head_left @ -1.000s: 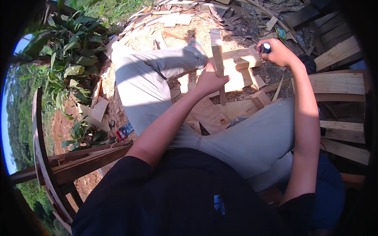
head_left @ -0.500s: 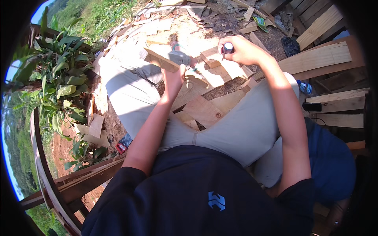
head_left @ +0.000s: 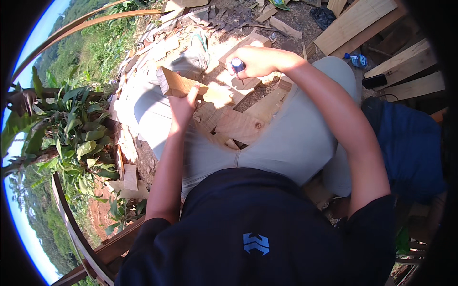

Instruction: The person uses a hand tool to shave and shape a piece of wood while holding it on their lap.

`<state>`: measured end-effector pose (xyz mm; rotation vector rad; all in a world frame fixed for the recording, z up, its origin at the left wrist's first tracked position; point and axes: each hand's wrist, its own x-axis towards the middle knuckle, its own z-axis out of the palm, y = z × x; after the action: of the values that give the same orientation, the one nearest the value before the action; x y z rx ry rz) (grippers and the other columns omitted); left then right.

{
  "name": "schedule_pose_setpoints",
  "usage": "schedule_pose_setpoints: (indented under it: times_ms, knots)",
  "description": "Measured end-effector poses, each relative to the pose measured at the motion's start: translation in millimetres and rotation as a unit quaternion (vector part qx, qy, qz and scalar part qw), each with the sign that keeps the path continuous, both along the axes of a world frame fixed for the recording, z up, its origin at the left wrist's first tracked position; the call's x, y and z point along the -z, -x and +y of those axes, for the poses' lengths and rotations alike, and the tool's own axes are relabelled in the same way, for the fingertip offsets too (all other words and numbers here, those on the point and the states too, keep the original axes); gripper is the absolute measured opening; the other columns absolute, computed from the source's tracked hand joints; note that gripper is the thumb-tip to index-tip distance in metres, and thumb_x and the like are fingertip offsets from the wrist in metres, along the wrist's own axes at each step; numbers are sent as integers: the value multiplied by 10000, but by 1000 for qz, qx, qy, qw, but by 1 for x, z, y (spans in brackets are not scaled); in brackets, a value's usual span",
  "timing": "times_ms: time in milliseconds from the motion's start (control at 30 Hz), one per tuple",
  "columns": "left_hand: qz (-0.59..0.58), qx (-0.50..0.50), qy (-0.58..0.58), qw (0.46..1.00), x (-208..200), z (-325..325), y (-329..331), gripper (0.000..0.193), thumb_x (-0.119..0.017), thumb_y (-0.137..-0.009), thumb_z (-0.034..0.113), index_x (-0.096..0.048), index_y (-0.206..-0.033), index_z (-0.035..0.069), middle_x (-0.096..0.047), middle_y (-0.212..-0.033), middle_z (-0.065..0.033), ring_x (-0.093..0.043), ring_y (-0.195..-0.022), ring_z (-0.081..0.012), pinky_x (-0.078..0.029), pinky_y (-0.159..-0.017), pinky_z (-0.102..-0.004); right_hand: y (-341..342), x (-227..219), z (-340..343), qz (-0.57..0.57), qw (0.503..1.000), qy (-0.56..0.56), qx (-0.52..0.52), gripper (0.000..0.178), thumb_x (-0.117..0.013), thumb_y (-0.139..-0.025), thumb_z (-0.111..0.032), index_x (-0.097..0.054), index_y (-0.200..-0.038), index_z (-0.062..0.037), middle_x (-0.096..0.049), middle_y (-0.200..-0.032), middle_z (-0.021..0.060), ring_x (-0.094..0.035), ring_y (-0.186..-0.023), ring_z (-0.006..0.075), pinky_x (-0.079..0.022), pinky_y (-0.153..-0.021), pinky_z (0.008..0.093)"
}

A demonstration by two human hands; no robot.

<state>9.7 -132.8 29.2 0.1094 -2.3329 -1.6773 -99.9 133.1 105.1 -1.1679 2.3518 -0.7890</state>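
Note:
My left hand (head_left: 182, 108) grips a thick, pale wooden block (head_left: 183, 87), its thumb lying along the near side. The block slants from upper left to lower right above my lap, its right part in bright sun. To the right, my right hand (head_left: 261, 61) is closed around a tool with a dark handle and a pale round end (head_left: 237, 64). A thin shaft seems to point down below the fist, but its tip cannot be made out. The tool is apart from the held block. Beneath both hands, flat wooden boards (head_left: 234, 123) lie between my legs.
Another wood block (head_left: 238, 45) lies beyond my right hand. Planks (head_left: 355, 26) are stacked at the upper right, near a plastic bottle (head_left: 357, 60) and a black phone (head_left: 374, 82). Offcuts litter the ground ahead. Leafy plants (head_left: 71, 121) stand at left.
The view has shifted. The block in my left hand has turned to show more of its long side. My right hand has come closer to it with the tool.

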Motion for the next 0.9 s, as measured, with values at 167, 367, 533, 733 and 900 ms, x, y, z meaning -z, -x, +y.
schedule_pose_setpoints:
  times_ms: [167,367,533,733,900]
  knots:
    - [-28,46,-80,995,0,-23,-6,564,-683,-921,113,-472,-1421,-40,-592,-1241,-127,-578,-1150,-209,-475,-1013,-361,8,-1,6,45,997,-62,2,248,-731,-835,-132,-687,-1068,-61,-739,-942,137,-718,-934,320,-554,-807,436]
    - [-60,24,-8,998,-4,-39,-10,458,-675,-973,216,-509,-1321,-32,-566,-1269,-144,-553,-1145,-229,-432,-1041,-364,25,5,9,2,999,-12,31,246,-728,-828,-109,-662,-1059,-58,-727,-937,141,-704,-921,329,-541,-791,452]
    - [-59,-59,80,993,-12,-9,-16,582,-632,-1015,349,-475,-1387,-70,-556,-1307,-186,-519,-1235,-267,-371,-1112,-395,24,-8,11,32,999,-21,28,234,-722,-806,-89,-662,-1030,-53,-725,-907,141,-700,-885,331,-536,-765,454]
    - [-30,-94,-79,992,13,-12,-32,716,-693,-975,400,-382,-1465,-18,-510,-1324,-163,-497,-1228,-240,-410,-1071,-389,18,-12,-3,25,999,-20,-3,270,-714,-803,-88,-660,-1065,-58,-731,-967,138,-705,-933,331,-538,-789,464]
    - [-19,-6,-29,999,5,-6,-51,591,-641,-1005,420,-452,-1435,63,-529,-1259,-127,-521,-1121,-192,-428,-1011,-359,11,-3,-12,10,998,-37,-43,313,-702,-822,-126,-650,-1128,-86,-716,-1015,129,-691,-970,317,-537,-815,470]
